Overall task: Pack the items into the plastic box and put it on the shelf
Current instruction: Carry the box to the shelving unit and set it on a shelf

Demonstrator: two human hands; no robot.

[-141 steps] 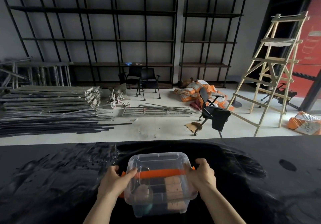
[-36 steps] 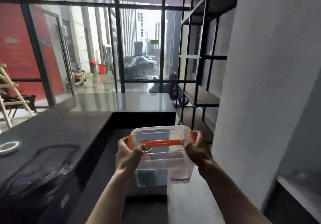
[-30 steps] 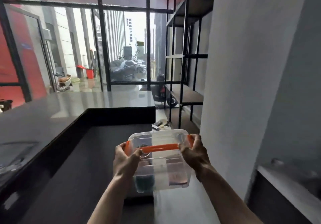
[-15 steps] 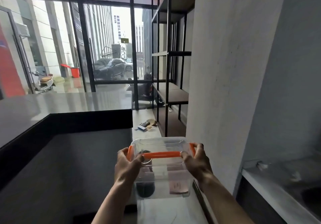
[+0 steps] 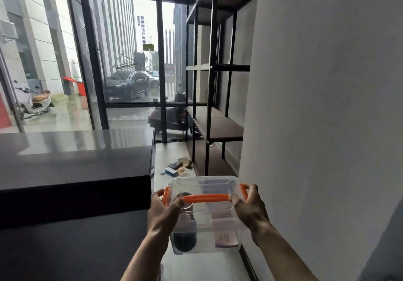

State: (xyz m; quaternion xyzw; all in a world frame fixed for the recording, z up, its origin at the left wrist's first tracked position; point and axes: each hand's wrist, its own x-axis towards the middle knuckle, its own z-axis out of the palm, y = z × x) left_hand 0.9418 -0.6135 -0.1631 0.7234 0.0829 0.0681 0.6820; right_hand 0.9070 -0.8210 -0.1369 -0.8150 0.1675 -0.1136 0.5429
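Head view shows your two hands, left hand (image 5: 163, 213) and right hand (image 5: 250, 210), fingers clamped on one clear, rounded plastic box (image 5: 205, 222) with one orange handle (image 5: 205, 198), held at 6 o'clock, black metal shelf (image 5: 218, 128) at 12.

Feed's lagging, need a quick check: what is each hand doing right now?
Left hand: closed on the plastic box, left end.
Right hand: closed on the box's right end.
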